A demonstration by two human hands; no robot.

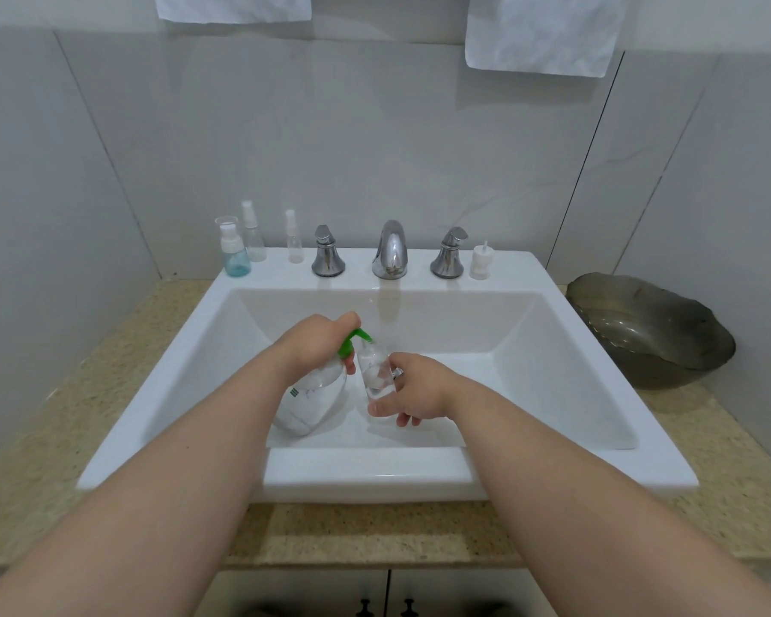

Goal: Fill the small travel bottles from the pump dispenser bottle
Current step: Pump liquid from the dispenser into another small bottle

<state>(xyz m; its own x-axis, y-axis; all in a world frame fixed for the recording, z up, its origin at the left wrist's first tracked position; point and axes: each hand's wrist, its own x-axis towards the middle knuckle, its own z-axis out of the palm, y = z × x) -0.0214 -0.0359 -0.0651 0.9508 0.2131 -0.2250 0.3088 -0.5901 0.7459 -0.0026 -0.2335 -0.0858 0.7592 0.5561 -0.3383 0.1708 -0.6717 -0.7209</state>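
Left grip (314, 345): curled round the neck of the pump dispenser bottle (312, 403), forefinger up on the green pump head (352, 342). Right grip (412, 387): pinching the small travel bottle (377, 371) from its right side, thumb under, other fingers mostly hidden behind it.

Hard to make out:
- both bottles clear, outlines washed out against the white sink (375, 478)
- nozzle tip and travel-bottle mouth blurred, so cannot tell if touching
- neck of dispenser covered by left grip
- cannot tell whether dispenser base rests on the basin floor
- two towels (544, 33) cut off at top edge

Orientation: both over the basin, near centre. Dispenser long axis leaning, base near-left, pump far-right, nozzle aimed right at the travel bottle. Travel bottle just beside it, close to upright, mouth up toward nozzle.

Room: basin walls well apart from both grips, open floor to the right. Speckled tabletop (375, 532) around sink, dark bowl (650, 331) at right. On the back ledge, faucet (390, 249), three more small bottles (234, 251) at left, loose pump cap (480, 260) at right.
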